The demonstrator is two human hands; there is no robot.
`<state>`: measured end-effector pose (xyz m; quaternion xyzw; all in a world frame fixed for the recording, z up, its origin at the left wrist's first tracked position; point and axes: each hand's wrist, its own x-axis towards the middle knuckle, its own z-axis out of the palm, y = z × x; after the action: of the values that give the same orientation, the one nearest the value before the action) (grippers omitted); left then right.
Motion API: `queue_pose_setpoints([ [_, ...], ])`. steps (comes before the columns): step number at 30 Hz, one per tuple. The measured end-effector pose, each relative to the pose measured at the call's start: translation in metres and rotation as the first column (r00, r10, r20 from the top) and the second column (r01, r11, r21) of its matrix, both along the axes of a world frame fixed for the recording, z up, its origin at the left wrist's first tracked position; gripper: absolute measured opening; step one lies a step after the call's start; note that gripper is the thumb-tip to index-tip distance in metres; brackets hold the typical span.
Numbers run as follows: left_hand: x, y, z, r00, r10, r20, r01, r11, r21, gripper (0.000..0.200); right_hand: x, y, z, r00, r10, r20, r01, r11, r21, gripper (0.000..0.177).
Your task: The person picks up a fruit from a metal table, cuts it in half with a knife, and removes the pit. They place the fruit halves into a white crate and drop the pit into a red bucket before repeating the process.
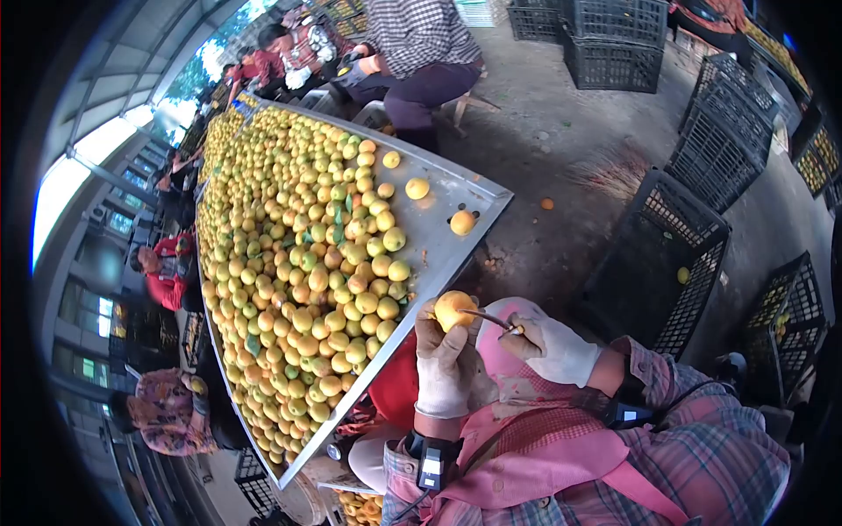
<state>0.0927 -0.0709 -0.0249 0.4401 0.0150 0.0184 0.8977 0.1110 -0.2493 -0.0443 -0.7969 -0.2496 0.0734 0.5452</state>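
Note:
Both my hands wear white gloves, close together beside the metal table's edge. My left hand (443,364) holds a yellow-orange fruit (453,309) upright between thumb and fingers. In my right hand (554,346) is a small tool (491,319) with a thin, dark, curved blade, its tip touching the fruit's right side. The handle is mostly hidden by my fingers. To the left of my hands, a large heap of yellow and orange fruits (307,263) covers much of the metal table (447,193). A few fruits lie apart near the table's corner.
Black crates (653,263) stand on the floor at the right, one holding a single fruit. More crates (614,44) are stacked at the top. A person in a checked shirt (421,39) sits beyond the table; others sit along its left side. A red container (395,381) is beside my left hand.

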Motion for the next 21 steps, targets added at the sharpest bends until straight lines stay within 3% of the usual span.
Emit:
queue_pose_setpoints([
  [3,0.008,-0.012,0.0,0.999,-0.033,0.008,0.033,0.999,0.0,0.048,0.001,-0.009,-0.007,0.996,-0.048,0.081,0.043,0.997,0.058,0.028],
  [5,0.014,-0.019,-0.001,0.996,-0.047,0.076,0.044,0.998,0.038,0.047,0.002,-0.02,0.004,0.992,-0.126,-0.001,0.126,0.992,0.028,0.031],
  [9,0.024,-0.032,-0.008,0.998,-0.068,0.011,0.067,0.996,0.05,0.044,0.005,-0.034,-0.021,0.971,-0.237,0.024,0.238,0.969,-0.06,0.033],
  [11,0.032,-0.037,-0.01,0.997,-0.075,-0.025,0.076,0.995,0.058,0.046,0.009,-0.041,-0.024,0.962,-0.26,-0.079,0.264,0.963,0.057,0.034],
  [12,0.033,-0.04,-0.009,0.995,-0.097,-0.022,0.099,0.993,0.07,0.045,0.006,-0.041,-0.019,0.963,-0.269,0.006,0.269,0.962,0.052,0.033],
  [15,0.037,-0.049,-0.006,0.99,-0.138,-0.036,0.14,0.987,0.076,0.043,0.004,-0.041,-0.017,0.969,-0.245,-0.035,0.244,0.969,-0.032,0.03],
  [17,0.039,-0.053,-0.008,0.988,-0.148,-0.048,0.151,0.986,0.067,0.042,0.009,-0.042,-0.033,0.944,-0.327,0.038,0.327,0.945,-0.013,0.029],
  [19,0.041,-0.054,-0.014,0.991,-0.121,-0.063,0.122,0.992,0.012,0.041,0.017,-0.046,-0.043,0.899,-0.408,-0.157,0.414,0.91,0.008,0.023],
  [21,0.043,-0.054,-0.013,0.987,-0.13,-0.092,0.13,0.992,-0.008,0.041,0.014,-0.044,-0.044,0.891,-0.436,-0.126,0.446,0.892,0.069,0.022],
])
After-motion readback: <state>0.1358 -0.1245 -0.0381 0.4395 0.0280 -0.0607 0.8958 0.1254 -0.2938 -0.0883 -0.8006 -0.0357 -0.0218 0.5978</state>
